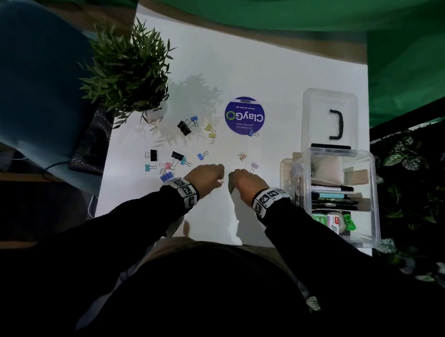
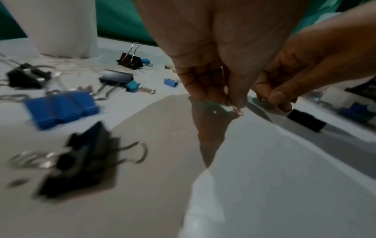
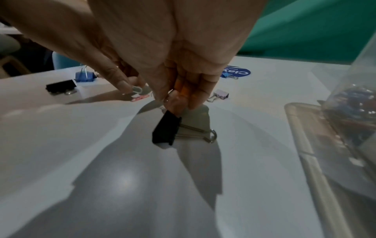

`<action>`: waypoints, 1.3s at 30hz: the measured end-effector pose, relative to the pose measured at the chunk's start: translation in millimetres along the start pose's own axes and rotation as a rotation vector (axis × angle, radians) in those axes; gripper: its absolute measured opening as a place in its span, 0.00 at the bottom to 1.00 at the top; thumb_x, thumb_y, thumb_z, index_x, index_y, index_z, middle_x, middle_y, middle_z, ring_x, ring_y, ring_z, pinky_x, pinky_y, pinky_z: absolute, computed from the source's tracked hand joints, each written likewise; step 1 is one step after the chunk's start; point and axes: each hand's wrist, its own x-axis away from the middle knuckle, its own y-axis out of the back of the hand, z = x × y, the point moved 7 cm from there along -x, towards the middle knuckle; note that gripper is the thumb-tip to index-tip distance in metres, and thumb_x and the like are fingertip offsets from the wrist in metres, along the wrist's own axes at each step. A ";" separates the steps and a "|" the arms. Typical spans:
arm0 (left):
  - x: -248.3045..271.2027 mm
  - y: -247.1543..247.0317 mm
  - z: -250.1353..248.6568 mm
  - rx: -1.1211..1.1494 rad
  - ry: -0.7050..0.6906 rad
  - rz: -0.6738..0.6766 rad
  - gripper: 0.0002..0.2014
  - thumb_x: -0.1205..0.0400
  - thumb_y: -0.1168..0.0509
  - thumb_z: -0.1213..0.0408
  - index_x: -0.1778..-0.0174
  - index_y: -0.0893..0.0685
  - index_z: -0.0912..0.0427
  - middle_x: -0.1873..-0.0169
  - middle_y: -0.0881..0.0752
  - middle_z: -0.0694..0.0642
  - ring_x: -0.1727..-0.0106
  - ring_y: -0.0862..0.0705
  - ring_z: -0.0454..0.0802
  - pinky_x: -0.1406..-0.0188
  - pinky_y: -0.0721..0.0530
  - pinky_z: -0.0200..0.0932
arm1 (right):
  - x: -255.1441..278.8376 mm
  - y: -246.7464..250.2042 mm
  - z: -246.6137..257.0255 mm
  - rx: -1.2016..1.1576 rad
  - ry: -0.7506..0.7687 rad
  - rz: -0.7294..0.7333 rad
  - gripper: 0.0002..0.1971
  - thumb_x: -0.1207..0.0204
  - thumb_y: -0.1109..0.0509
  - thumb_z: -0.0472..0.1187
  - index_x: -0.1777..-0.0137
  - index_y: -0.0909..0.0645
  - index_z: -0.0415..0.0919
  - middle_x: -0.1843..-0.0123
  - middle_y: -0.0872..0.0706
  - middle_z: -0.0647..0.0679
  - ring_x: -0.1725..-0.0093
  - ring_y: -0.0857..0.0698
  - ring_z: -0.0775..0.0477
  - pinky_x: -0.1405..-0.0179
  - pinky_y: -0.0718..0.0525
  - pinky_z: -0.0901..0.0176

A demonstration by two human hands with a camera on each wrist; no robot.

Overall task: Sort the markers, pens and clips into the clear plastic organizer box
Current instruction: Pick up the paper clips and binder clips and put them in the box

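Judging by the box [image 1: 375,177], where pens and other stationery are already stowed, the sorting is partly done; many binder clips [image 1: 184,127] are left scattered on the table [image 1: 287,76], mostly left of the hands. A black clip [image 3: 165,129] is pinched in the right hand [image 1: 245,181], hanging below the curled fingers [image 3: 179,95] just above the table. A small pink paperclip [image 2: 237,110] is pinched at the fingertips of the left hand [image 1: 205,179], close beside the right.
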 end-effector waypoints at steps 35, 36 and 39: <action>-58.2 80.0 -224.4 0.320 -0.149 -0.320 0.09 0.20 0.33 0.65 0.44 0.14 0.56 0.48 0.12 0.55 0.50 0.15 0.50 0.49 0.21 0.40 | 134.4 138.5 -170.4 -0.346 -0.311 -0.608 0.12 0.20 0.36 0.32 0.43 0.14 0.40 0.45 0.12 0.41 0.43 0.14 0.42 0.41 0.16 0.49; -53.0 85.1 -209.8 0.343 -0.127 -0.365 0.08 0.19 0.33 0.65 0.46 0.14 0.56 0.50 0.12 0.54 0.52 0.15 0.49 0.50 0.20 0.40 | 136.1 141.1 -163.5 -0.358 -0.294 -0.623 0.10 0.20 0.36 0.32 0.43 0.15 0.39 0.45 0.13 0.41 0.44 0.14 0.43 0.42 0.15 0.50; -48.2 83.0 -146.2 0.277 0.010 -0.392 0.07 0.20 0.33 0.67 0.48 0.15 0.57 0.50 0.14 0.56 0.52 0.16 0.54 0.50 0.19 0.46 | 125.9 139.8 -124.4 -0.373 -0.193 -0.547 0.09 0.22 0.33 0.34 0.44 0.17 0.40 0.45 0.16 0.44 0.48 0.15 0.45 0.44 0.16 0.53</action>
